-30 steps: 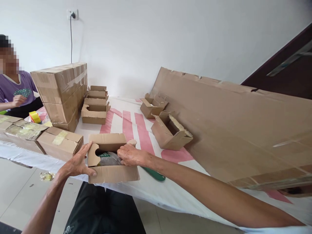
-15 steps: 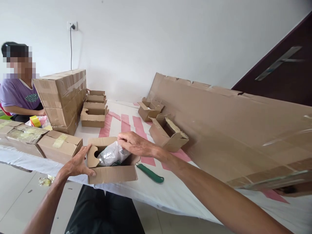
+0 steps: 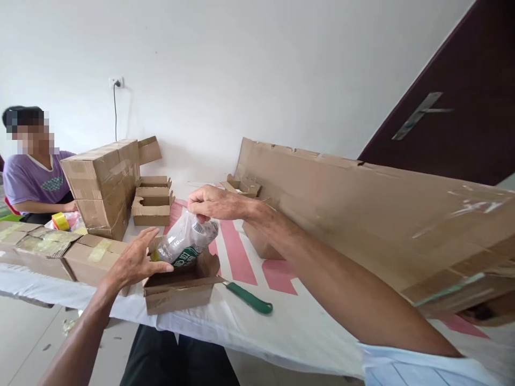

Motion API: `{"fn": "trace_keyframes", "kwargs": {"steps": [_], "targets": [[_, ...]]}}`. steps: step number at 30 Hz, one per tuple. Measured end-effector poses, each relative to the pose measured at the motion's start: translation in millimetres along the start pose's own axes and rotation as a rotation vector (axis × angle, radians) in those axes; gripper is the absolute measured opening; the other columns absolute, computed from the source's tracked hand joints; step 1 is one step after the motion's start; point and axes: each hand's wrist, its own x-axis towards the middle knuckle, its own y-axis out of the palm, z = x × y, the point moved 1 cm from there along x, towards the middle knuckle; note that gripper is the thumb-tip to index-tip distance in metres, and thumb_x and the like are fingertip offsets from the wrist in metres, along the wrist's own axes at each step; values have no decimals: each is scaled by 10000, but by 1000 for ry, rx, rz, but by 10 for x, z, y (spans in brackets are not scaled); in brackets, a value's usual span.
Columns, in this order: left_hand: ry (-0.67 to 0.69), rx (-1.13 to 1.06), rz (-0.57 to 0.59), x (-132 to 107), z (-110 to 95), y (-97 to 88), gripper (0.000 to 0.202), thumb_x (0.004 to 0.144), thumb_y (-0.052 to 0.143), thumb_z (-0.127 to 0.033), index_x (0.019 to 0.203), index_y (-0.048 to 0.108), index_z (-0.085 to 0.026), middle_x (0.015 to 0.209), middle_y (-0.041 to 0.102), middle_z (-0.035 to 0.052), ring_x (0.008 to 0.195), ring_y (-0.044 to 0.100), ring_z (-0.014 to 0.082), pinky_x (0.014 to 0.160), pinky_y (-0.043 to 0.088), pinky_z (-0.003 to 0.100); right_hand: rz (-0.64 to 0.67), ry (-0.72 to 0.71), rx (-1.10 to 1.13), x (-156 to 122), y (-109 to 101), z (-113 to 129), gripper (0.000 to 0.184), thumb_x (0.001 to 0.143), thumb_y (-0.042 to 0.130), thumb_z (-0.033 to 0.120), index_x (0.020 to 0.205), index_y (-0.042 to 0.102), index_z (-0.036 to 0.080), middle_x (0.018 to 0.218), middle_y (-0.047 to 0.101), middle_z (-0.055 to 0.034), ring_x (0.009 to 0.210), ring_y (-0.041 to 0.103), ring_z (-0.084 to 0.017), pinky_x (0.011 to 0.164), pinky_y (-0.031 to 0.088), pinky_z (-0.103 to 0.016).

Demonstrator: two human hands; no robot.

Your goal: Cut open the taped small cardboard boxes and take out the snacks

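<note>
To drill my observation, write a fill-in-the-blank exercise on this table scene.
The right hand holds the plastic bag ____ the box.
The left hand sits at the box's ____ edge.
The tool lying right of the box has a ____ handle.
Missing words: above, left, green.
</note>
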Motion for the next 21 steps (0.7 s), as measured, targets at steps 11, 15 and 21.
{"fn": "trace_keyframes", "kwargs": {"steps": [11,15,21], "targets": [[-40,-355,36,465,-158,-123,688,589,944,-370,1186,689,-145,1011,772,61,953,715,317,811,557,376,-140,-195,70,400,-167,213,294,928,641,314,675,570,182,654,605,-18,631,544,-128,622,444,-279],[-87,-625,-20,452,-62,-111,682,552,986,-376,1122,713,-120,987,796,82,935,743,312,846,583,398,-516,-288,190,324,-20,-109,426,921,677,504,1202,636,186,1268,674,-137,1131,636,-249,898,563,-385],[-141,-905,-105,476,-75,-183,695,548,1008,-370,1126,731,-101,1035,816,127,949,771,313,927,602,443,-263,-165,647,292,646,-705,863,887,673,701,1557,420,219,1549,534,-192,1324,604,-318,1015,585,-507]]}}
